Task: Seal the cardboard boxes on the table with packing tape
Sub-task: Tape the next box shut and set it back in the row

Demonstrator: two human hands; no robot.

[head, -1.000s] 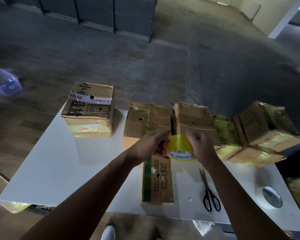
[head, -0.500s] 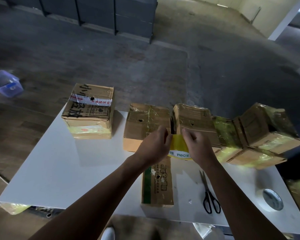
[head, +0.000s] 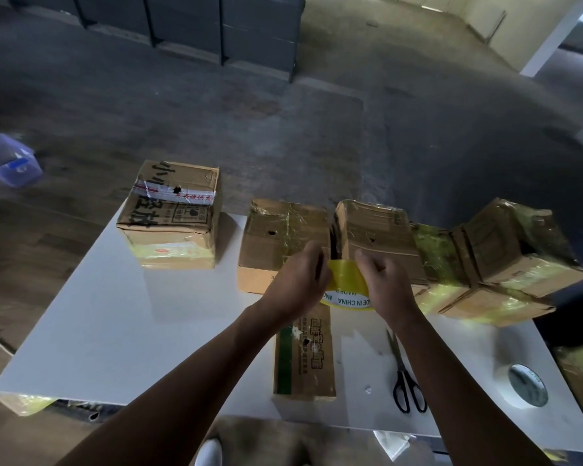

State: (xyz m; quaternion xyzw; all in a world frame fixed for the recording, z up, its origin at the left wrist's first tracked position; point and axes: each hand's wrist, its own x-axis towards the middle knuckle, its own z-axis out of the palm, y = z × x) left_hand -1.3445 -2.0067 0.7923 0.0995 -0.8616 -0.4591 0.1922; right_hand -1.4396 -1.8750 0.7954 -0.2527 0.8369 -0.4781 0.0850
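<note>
Yellow packing-tape roll [head: 349, 286] more exposed than before; left hand [head: 295, 284], right hand [head: 387, 288] clamped on it above brown cardboard box [head: 305, 359].

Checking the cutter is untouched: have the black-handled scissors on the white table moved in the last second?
No. The black-handled scissors lie where they were, just right of the long green-striped cardboard box.

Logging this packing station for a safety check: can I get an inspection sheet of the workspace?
Surface: white table, partly bare.
Job's things: yellow tape roll above narrow box; other cardboard boxes behind, several tape-wrapped.
Clutter: scissors, round grey disc at right.
Grippers: left hand and right hand both grip the tape roll.
Cables: nothing seen.
Surroundings: blue tub on floor, dark cabinets beyond.
</note>
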